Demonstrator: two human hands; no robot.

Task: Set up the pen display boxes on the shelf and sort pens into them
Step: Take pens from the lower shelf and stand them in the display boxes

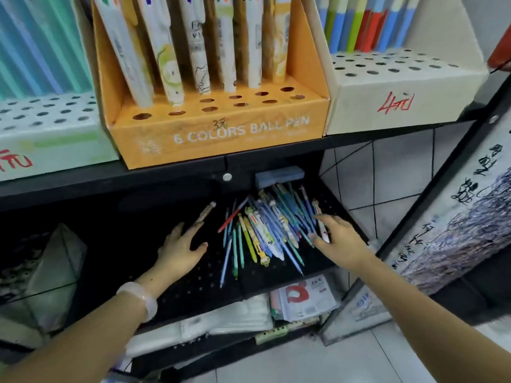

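- On the upper shelf point(171, 175), far left: a pale green box point(52, 139) with a perforated top and red handwriting on its front.
- Lower shelf point(193, 288), left: the left hand point(179, 244) lies over the black perforated surface, fingers straight and spread. A brown pen point(206, 212) lies at its fingertips; whether the fingers hold it cannot be told. A pale bracelet point(141, 297) sits on the wrist.
- Upper shelf, centre: an orange box point(221, 134) marked "6 COLORS BALL PEN". Thick multicolour pens stand in its rear holes; the front holes are open.
- Lower shelf, centre: a loose pen pile point(265, 230), mostly blue, green and yellow barrels, fanned out below a grey block point(279, 175).
- Lower shelf, right of the pile: the right hand point(337, 239) rests at the pile's edge, fingers loosely extended, touching a white pen point(322, 228). No closed grip is visible.
- Upper shelf, right: a cream box point(401, 103) with red handwriting, holding coloured pens at the rear.
- Below the lower shelf: plastic-wrapped packets point(235, 319).
- Far right: a leaning panel point(456, 217) with black calligraphy.
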